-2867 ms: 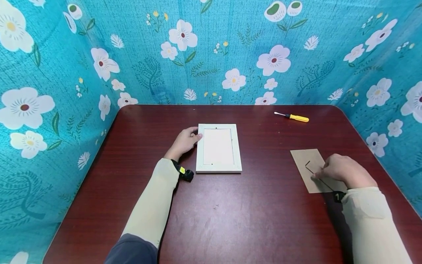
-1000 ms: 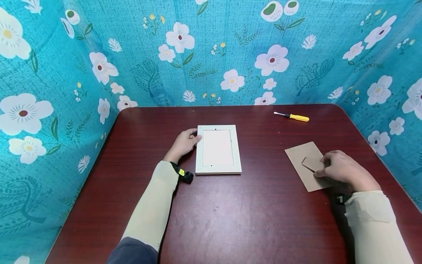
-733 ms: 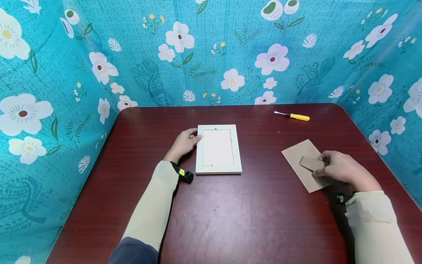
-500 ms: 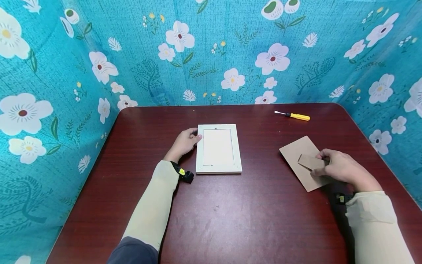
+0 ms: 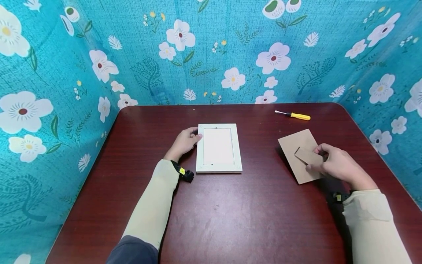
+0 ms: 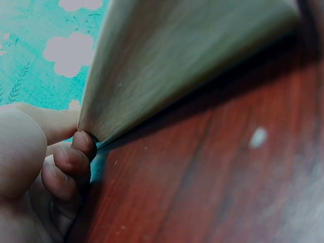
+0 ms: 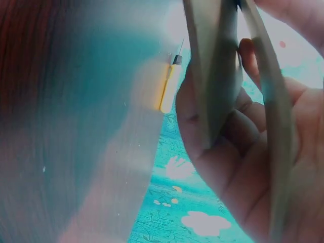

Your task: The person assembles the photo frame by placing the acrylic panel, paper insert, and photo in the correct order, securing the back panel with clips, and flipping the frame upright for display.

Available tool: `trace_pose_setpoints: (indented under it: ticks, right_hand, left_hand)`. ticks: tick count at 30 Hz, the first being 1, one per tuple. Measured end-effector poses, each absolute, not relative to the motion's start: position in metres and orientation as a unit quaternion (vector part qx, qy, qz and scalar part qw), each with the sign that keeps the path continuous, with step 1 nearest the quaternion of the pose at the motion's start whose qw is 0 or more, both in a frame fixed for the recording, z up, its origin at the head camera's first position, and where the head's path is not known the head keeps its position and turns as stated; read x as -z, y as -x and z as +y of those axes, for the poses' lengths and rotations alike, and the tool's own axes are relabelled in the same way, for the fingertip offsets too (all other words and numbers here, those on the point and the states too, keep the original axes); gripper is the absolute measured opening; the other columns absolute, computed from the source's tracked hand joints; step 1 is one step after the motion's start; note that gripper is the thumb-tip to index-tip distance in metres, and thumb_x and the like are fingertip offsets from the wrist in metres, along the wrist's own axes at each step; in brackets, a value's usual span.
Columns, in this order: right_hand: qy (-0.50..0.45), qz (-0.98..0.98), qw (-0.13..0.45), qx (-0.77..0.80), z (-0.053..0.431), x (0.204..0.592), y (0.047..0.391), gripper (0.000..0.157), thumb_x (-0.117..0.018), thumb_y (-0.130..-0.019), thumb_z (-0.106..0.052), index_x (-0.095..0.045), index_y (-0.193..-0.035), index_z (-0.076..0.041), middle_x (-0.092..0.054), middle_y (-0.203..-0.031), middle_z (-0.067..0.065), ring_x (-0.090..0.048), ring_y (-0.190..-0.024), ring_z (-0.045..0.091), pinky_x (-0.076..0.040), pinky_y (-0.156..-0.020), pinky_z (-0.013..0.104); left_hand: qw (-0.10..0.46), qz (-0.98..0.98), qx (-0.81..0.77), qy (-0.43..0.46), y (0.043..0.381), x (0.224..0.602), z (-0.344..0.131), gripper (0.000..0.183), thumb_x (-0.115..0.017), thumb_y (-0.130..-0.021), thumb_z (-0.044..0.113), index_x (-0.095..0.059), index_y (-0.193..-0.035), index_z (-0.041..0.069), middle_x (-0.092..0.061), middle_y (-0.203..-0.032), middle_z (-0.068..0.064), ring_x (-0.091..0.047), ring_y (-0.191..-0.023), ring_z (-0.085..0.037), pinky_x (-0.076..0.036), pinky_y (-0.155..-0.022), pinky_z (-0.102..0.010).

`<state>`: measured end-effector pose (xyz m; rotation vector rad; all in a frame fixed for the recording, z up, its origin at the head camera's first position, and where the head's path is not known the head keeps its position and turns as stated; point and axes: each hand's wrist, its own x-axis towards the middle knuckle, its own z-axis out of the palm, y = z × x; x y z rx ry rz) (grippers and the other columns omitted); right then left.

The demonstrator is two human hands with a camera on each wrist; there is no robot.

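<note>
A white picture frame (image 5: 200, 154) lies flat at the middle of the table, a pale panel (image 5: 218, 146) inside its opening. My left hand (image 5: 184, 142) grips its left edge, thumb on top; in the left wrist view the fingers curl against the frame's side (image 6: 182, 61). At the right, my right hand (image 5: 341, 165) holds a brown backing board (image 5: 291, 143) by the stand leg (image 5: 307, 156) on its back. The board is tilted, with a shadow beneath its left edge. In the right wrist view the fingers (image 7: 228, 167) wrap around it.
A yellow-handled screwdriver (image 5: 299, 116) lies near the far right of the dark red table (image 5: 224, 216). Blue floral cloth (image 5: 211, 51) hangs close around the table's back and sides.
My right hand has raised the backing board off the table, turned it and moved it slightly left and away. Its stand leg now shows more. The left hand and picture frame stay put.
</note>
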<state>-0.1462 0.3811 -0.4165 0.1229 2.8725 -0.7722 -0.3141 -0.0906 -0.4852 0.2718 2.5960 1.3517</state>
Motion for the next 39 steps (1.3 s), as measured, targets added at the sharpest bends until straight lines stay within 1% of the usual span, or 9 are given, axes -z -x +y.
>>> trace_pose_setpoints:
  ticks: [5, 12, 18, 23, 27, 31, 33, 36, 39]
  right_hand:
    - [-0.040, 0.958, 0.071, 0.275, 0.379, 0.418, 0.147, 0.072, -0.084, -0.074, -0.044, -0.046, -0.121, -0.004, -0.052, -0.095, 0.017, -0.049, -0.084, 0.031, -0.044, -0.057, 0.036]
    - [-0.033, 0.950, 0.057, 0.306, 0.378, 0.422, 0.147, 0.084, -0.083, -0.077, -0.035, -0.034, -0.139, -0.006, -0.047, -0.115, 0.022, -0.045, -0.098, 0.037, -0.045, -0.066, 0.039]
    - [-0.040, 0.948, 0.053, 0.311, 0.376, 0.422, 0.147, 0.086, -0.083, -0.078, -0.034, -0.032, -0.142, -0.006, -0.044, -0.121, 0.026, -0.043, -0.102, 0.041, -0.045, -0.070, 0.044]
    - [-0.037, 0.940, 0.026, 0.337, 0.375, 0.420, 0.146, 0.086, -0.085, -0.077, -0.032, -0.034, -0.141, -0.004, -0.046, -0.120, 0.024, -0.043, -0.102, 0.040, -0.048, -0.066, 0.039]
    - [-0.034, 0.937, 0.009, 0.349, 0.374, 0.419, 0.145, 0.082, -0.082, -0.080, -0.035, -0.037, -0.141, -0.004, -0.047, -0.123, 0.024, -0.043, -0.105, 0.041, -0.049, -0.071, 0.046]
    - [-0.037, 0.937, -0.021, 0.348, 0.372, 0.417, 0.147, 0.066, -0.071, -0.090, -0.036, -0.043, -0.140, -0.002, -0.049, -0.127, 0.026, -0.041, -0.113, 0.044, -0.039, -0.086, 0.057]
    - [-0.040, 0.936, -0.043, 0.348, 0.371, 0.417, 0.148, 0.055, -0.063, -0.096, -0.034, -0.047, -0.138, -0.002, -0.053, -0.123, 0.025, -0.045, -0.110, 0.039, -0.040, -0.087, 0.049]
    - [-0.045, 0.932, -0.078, 0.352, 0.370, 0.417, 0.149, 0.044, -0.054, -0.101, -0.031, -0.052, -0.135, -0.003, -0.059, -0.113, 0.020, -0.051, -0.097, 0.023, -0.040, -0.077, 0.030]
    - [-0.053, 0.925, -0.103, 0.363, 0.368, 0.418, 0.150, 0.038, -0.049, -0.103, -0.029, -0.056, -0.131, -0.004, -0.062, -0.103, 0.016, -0.051, -0.082, 0.013, -0.039, -0.067, 0.022]
  left_hand:
    - [0.102, 0.878, -0.459, -0.090, 0.314, 0.484, -0.092, 0.054, -0.056, -0.100, 0.035, -0.044, -0.147, 0.011, -0.055, -0.073, -0.007, -0.053, -0.065, -0.022, -0.042, -0.058, -0.035]
    - [0.109, 0.876, -0.461, -0.088, 0.313, 0.485, -0.094, 0.055, -0.056, -0.100, 0.036, -0.043, -0.148, 0.012, -0.054, -0.073, -0.007, -0.053, -0.066, -0.023, -0.043, -0.060, -0.035]
    - [0.108, 0.876, -0.462, -0.089, 0.315, 0.488, -0.094, 0.055, -0.056, -0.100, 0.036, -0.043, -0.147, 0.012, -0.055, -0.074, -0.007, -0.053, -0.066, -0.023, -0.043, -0.060, -0.036]
    - [0.105, 0.877, -0.460, -0.085, 0.315, 0.489, -0.093, 0.054, -0.056, -0.100, 0.036, -0.044, -0.147, 0.012, -0.056, -0.076, -0.007, -0.054, -0.067, -0.022, -0.043, -0.060, -0.036]
    - [0.104, 0.879, -0.458, -0.085, 0.315, 0.488, -0.093, 0.054, -0.056, -0.100, 0.036, -0.044, -0.147, 0.012, -0.055, -0.074, -0.007, -0.053, -0.065, -0.022, -0.042, -0.058, -0.035]
    - [0.104, 0.879, -0.457, -0.087, 0.315, 0.487, -0.092, 0.054, -0.057, -0.100, 0.036, -0.044, -0.146, 0.012, -0.054, -0.073, -0.006, -0.052, -0.064, -0.022, -0.042, -0.057, -0.035]
    - [0.105, 0.879, -0.458, -0.087, 0.315, 0.487, -0.093, 0.054, -0.056, -0.100, 0.035, -0.044, -0.146, 0.012, -0.054, -0.073, -0.006, -0.052, -0.064, -0.022, -0.042, -0.058, -0.035]
    - [0.104, 0.879, -0.457, -0.088, 0.315, 0.487, -0.092, 0.054, -0.056, -0.100, 0.036, -0.044, -0.146, 0.012, -0.055, -0.073, -0.006, -0.052, -0.064, -0.021, -0.042, -0.057, -0.034]
    - [0.103, 0.879, -0.456, -0.089, 0.315, 0.487, -0.092, 0.054, -0.056, -0.100, 0.037, -0.044, -0.146, 0.012, -0.055, -0.074, -0.006, -0.052, -0.064, -0.021, -0.042, -0.057, -0.034]
